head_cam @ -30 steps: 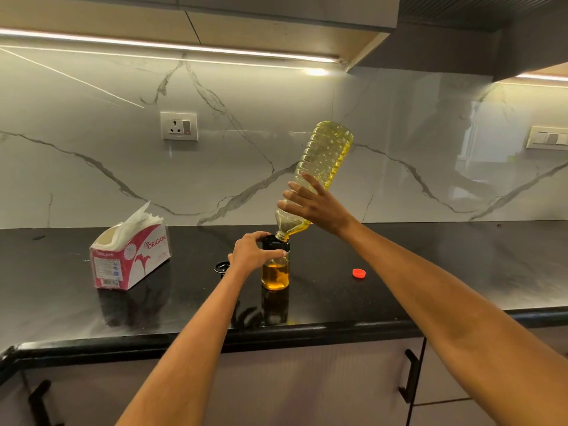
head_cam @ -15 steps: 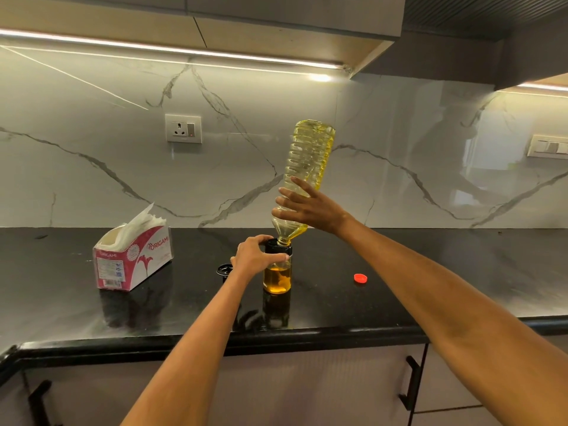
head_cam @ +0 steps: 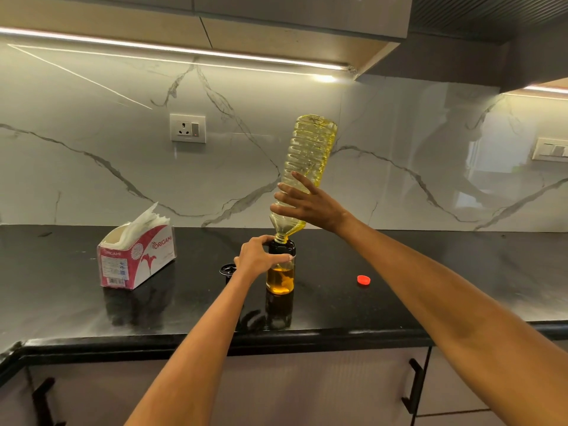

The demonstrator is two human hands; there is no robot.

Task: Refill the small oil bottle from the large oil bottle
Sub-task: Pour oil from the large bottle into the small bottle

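Oil is being poured into the small bottle.

The large oil bottle [head_cam: 310, 161] is gripped inverted by the right hand [head_cam: 310, 207], its mouth seated below in the small oil bottle [head_cam: 280, 272], which is gripped steady by the left hand [head_cam: 258, 256] against tipping.

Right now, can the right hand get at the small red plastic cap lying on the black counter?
Probably not yet: the right hand grips the tilted large oil bottle. The path to the red cap looks free otherwise.

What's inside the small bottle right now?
Amber oil fills the lower part of the small bottle. The left hand and black collar cover the upper part, so the incoming stream is hidden.
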